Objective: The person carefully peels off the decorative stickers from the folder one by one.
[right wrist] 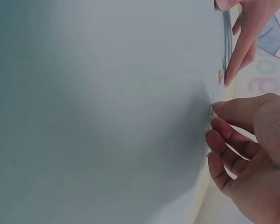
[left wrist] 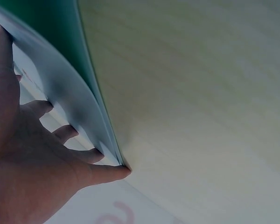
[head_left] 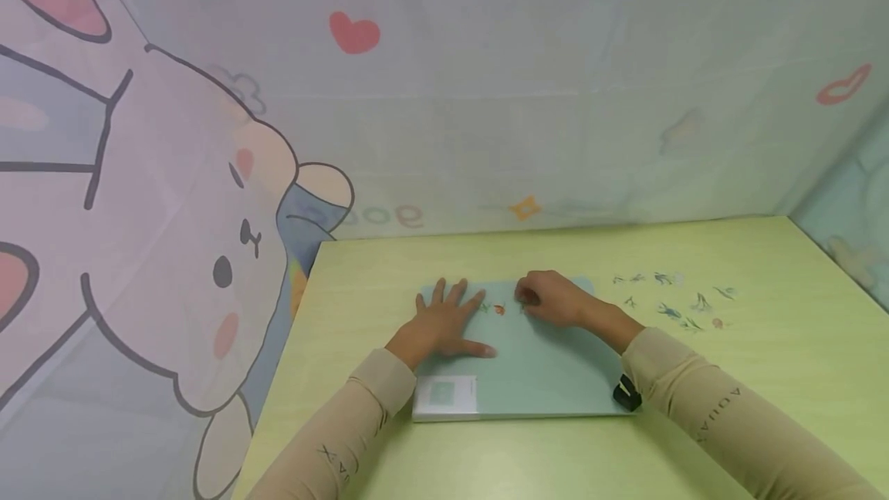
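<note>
A pale blue-green folder [head_left: 535, 376] with a white label [head_left: 444, 396] at its near left corner lies flat on the table. My left hand [head_left: 444, 328] rests on its left part, fingers spread and thumb pointing right; the left wrist view shows the fingertips [left wrist: 91, 155] along the edge. Near the folder's far edge, my right hand [head_left: 553, 299] pinches a small plant-shaped sticker [right wrist: 213, 111] between thumb and curled fingers, right at the cover. Between the hands, a green sprig sticker [head_left: 485, 307] and an orange-red flower sticker [head_left: 499, 309] lie on the cover.
Several loose flower and leaf stickers [head_left: 669, 311] are scattered on the yellow-green table [head_left: 778, 376] to the right of the folder. A printed cloth with hearts [head_left: 486, 99] hangs behind the table, and a cartoon rabbit [head_left: 180, 253] covers the left side.
</note>
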Available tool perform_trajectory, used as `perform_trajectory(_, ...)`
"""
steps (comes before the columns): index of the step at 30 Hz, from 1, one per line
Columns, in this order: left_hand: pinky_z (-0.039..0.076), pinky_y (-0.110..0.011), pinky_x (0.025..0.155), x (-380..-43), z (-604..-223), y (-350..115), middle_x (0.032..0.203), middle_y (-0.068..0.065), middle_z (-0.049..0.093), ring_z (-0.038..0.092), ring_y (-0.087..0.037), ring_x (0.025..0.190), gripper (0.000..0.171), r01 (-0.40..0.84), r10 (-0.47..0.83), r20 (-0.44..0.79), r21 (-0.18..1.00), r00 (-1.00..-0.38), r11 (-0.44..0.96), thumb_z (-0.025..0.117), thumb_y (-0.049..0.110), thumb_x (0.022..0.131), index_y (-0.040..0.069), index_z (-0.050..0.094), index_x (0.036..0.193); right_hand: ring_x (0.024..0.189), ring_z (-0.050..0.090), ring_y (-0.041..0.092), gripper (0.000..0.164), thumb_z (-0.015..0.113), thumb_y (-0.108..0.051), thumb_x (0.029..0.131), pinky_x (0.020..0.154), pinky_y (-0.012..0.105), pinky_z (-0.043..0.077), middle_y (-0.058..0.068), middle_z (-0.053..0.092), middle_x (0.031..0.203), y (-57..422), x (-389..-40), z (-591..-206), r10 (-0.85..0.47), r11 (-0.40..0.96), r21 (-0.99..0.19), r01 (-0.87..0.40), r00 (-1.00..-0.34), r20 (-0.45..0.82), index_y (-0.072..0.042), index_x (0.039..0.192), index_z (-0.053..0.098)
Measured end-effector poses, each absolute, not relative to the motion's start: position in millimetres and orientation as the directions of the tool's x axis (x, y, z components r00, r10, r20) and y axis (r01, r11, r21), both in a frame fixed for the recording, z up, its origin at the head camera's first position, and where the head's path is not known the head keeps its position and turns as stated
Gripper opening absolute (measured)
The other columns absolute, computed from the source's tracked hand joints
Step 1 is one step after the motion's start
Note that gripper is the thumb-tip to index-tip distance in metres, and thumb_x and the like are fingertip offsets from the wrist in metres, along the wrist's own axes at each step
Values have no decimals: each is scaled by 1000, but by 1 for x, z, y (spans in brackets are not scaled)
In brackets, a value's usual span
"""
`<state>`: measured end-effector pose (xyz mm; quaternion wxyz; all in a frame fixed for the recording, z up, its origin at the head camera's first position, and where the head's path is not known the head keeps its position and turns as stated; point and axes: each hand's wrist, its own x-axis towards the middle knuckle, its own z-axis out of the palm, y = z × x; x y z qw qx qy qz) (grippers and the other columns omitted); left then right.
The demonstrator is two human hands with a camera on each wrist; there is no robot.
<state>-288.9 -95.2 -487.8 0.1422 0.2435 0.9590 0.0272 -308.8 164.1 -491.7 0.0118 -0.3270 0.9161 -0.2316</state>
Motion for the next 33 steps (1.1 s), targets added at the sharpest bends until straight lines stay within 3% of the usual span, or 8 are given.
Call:
perform_trajectory(7,18,-76,119,-288,-488,-95,178,-10,11,6,-48,161,112,463,477,-263,117,-839,879,66,83,84,29,22,171,82,59,17,7,77,0,93,76,37,54,3,62,91,164,-306,-490,-597,699,-402,-592,-792,128,-5,97,74)
perform_trajectory(14,19,-77,119,-288,-489,-94,178,-11,11,6,-49,161,111,467,483,-261,123,-836,875,66,83,85,28,22,171,84,63,20,12,73,5,94,77,40,55,6,67,93,168,-304,-487,-612,657,-459,-599,-778,139,-6,93,69)
perform_trajectory(22,17,-77,119,-287,-484,-93,178,-11,10,4,-49,161,110,462,478,-270,126,-836,878,66,81,86,28,21,172,80,60,14,19,68,9,94,74,38,52,3,68,89,182,-305,-485,-609,638,-500,-586,-781,137,-4,109,69)
perform_trajectory(26,17,-77,119,-287,-483,-93,178,-11,10,5,-49,161,110,462,478,-266,125,-837,878,67,80,86,28,22,171,84,65,16,21,68,6,97,78,39,55,3,72,94,192,-304,-484,-582,647,-524,-553,-803,130,-2,115,71)
perform_trajectory(33,17,-77,119,-287,-486,-94,178,-11,9,4,-49,161,109,462,479,-271,127,-835,878,67,79,87,27,21,172,87,68,16,11,69,3,99,77,38,56,2,74,94,214,-299,-475,-542,651,-555,-519,-829,140,-7,102,74)
